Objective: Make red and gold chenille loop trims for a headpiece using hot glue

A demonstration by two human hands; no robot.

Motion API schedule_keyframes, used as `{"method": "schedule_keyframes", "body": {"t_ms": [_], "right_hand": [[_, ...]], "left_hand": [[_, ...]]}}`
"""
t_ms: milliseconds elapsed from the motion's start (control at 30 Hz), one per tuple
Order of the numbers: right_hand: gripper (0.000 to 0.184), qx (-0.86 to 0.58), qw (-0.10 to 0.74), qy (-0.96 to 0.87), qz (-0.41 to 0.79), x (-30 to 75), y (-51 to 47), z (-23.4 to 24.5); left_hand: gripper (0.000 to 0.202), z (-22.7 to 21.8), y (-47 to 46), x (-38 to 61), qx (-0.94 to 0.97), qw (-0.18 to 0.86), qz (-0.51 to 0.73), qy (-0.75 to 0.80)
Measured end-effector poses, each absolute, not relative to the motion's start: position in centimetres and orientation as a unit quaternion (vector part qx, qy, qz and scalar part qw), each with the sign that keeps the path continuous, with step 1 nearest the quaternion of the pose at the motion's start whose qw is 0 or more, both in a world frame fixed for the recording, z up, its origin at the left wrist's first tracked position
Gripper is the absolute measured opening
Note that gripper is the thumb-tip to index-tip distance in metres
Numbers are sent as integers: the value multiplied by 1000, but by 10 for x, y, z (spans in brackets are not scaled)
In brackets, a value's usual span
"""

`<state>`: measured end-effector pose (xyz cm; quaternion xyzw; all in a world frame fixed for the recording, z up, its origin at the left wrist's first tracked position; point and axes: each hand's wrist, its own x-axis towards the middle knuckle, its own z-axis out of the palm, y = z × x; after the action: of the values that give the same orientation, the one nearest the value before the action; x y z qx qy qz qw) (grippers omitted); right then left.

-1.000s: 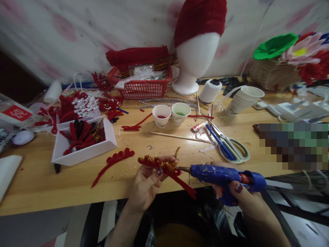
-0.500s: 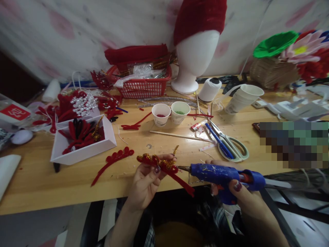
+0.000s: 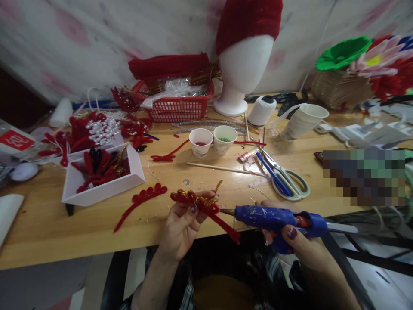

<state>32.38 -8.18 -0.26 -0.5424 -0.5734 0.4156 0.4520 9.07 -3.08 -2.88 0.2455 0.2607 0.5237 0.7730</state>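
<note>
My left hand (image 3: 182,226) is closed around a red and gold pipe-cleaner ornament (image 3: 206,209), held just over the near edge of the wooden table (image 3: 64,228). My right hand (image 3: 297,243) grips a blue glue gun (image 3: 274,217). Its metal nozzle points left and touches the ornament's right side. A red tail of the ornament hangs down toward my lap.
A loose red pipe-cleaner piece (image 3: 140,204) lies left of my hand. Behind it stand a white tray of red pieces (image 3: 101,174), two small cups (image 3: 213,141), scissors (image 3: 287,178), a red basket (image 3: 176,105), a foam head (image 3: 243,64), a thread spool (image 3: 261,110) and stacked cups (image 3: 303,120).
Both hands, with ornament and glue gun, have stayed together at the table edge; the view has shifted slightly.
</note>
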Motion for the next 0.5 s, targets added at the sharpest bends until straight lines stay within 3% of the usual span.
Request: {"method": "schedule_keyframes", "body": {"t_ms": [233, 433, 500], "right_hand": [[55, -509, 416, -616, 434, 326, -80, 0], [33, -517, 461, -600, 401, 333, -85, -4], [35, -521, 467, -598, 390, 333, -86, -2]], "left_hand": [[14, -28, -30, 91, 232, 784, 525, 238], [13, -32, -29, 90, 205, 801, 511, 235], [15, -32, -29, 89, 196, 810, 501, 233]]}}
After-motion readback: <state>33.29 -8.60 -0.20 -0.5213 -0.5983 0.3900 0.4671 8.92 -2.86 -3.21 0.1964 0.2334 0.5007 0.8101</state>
